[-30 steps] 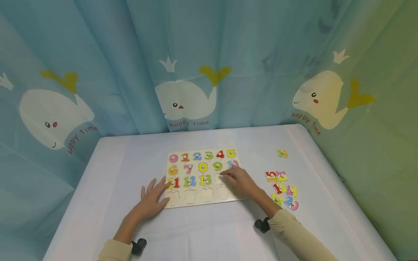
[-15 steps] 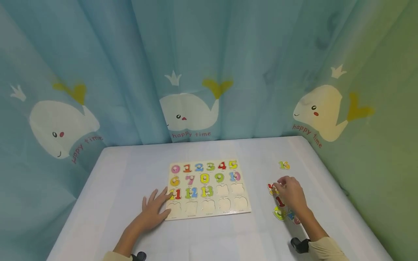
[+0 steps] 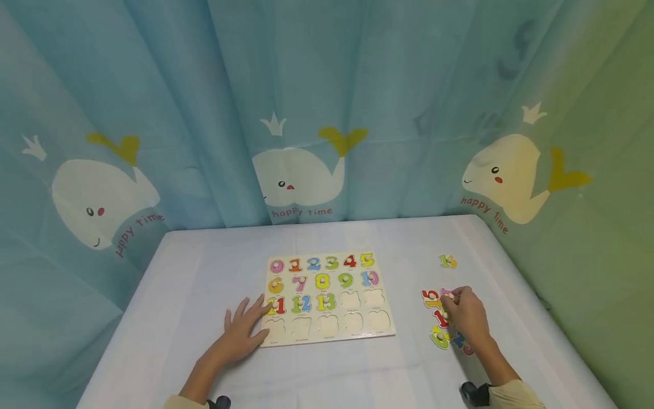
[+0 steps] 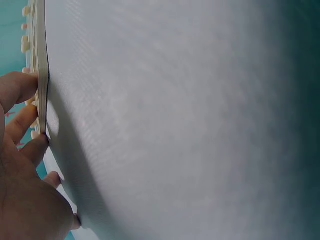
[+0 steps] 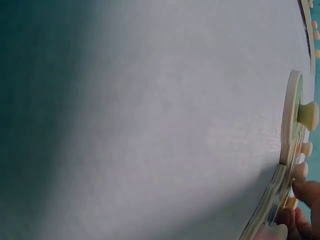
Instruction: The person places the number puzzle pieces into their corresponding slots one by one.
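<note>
the pink piece (image 3: 445,291) lies on the table (image 3: 306,378) at your right hand (image 3: 470,317), among loose pieces (image 3: 438,338) well right of the puzzle board (image 3: 341,324), near the red-and-yellow 15 (image 3: 431,299). your thumb and fingers are drawn close together there, beside a pale knob (image 5: 300,171); i cannot tell whether they pinch one. grip a single knob squarely and lift straight up (crowded neighbours could snag). your left hand (image 3: 237,339), fingers spread, touches the board's left edge; light pressure should steady it. the green-and-yellow piece (image 3: 448,261) lies apart, farther back.
</note>
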A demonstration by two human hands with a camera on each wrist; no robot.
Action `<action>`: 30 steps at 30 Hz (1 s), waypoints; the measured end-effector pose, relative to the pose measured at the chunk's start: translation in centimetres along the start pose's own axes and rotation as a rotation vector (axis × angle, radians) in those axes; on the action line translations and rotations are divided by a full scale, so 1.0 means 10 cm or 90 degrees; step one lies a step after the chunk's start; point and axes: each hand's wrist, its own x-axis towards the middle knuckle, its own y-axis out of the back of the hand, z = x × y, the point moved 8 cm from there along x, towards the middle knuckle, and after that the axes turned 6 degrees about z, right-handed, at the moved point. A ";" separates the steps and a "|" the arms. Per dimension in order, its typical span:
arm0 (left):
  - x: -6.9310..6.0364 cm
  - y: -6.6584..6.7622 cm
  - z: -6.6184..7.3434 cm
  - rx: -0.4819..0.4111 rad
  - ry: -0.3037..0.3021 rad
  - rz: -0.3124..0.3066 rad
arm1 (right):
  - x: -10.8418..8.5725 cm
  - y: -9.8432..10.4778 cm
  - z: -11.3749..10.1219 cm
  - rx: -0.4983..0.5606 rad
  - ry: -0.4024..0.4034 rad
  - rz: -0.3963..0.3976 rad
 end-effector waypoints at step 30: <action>0.01 0.01 0.02 0.012 0.022 -0.042 | -0.16 -1.01 -1.48 0.070 0.289 -0.209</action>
